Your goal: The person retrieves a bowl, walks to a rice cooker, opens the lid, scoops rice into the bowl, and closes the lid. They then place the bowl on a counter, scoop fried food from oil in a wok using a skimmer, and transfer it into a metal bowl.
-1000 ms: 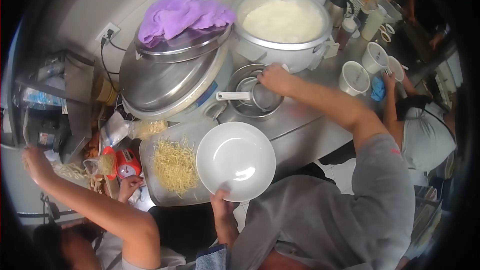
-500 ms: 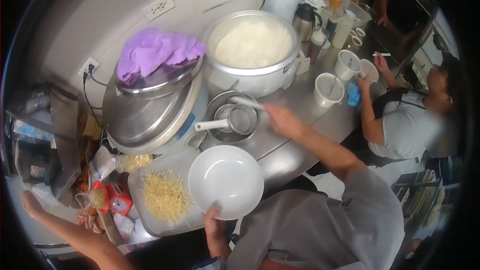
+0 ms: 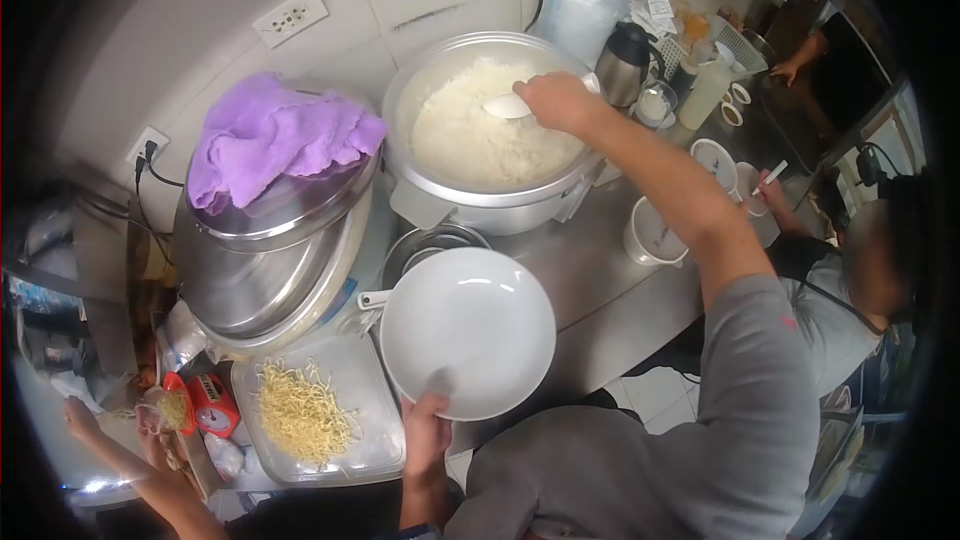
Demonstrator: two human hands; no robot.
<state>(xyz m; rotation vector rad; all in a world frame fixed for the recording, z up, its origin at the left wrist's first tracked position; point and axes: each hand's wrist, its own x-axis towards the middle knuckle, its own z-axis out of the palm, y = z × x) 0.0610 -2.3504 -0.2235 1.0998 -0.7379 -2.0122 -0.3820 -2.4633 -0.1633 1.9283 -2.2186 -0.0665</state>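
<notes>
My left hand (image 3: 428,430) grips the near rim of a white bowl (image 3: 467,333), thumb on the inside, and nothing lies in the bowl. My right hand (image 3: 562,102) is closed around a white rice paddle (image 3: 508,106), whose blade is at the surface of the cooked rice (image 3: 470,135). That rice fills a large metal rice cooker (image 3: 480,206) against the wall. Below the cooker, a metal pot (image 3: 428,243) is partly covered by the bowl. The white handle of a strainer (image 3: 373,299) shows at the bowl's left edge.
A purple cloth (image 3: 275,135) lies on a metal lid (image 3: 250,275) at left. Noodles (image 3: 305,410) sit in a clear tray (image 3: 385,430) near a red scale (image 3: 212,402). One co-worker (image 3: 840,310) holds a pen at white tubs (image 3: 655,232); another person's arm (image 3: 140,475) reaches in at lower left.
My right hand has moved up from the metal pot to the rice with the paddle. The bowl has shifted slightly right and up, now covering part of the pot and strainer.
</notes>
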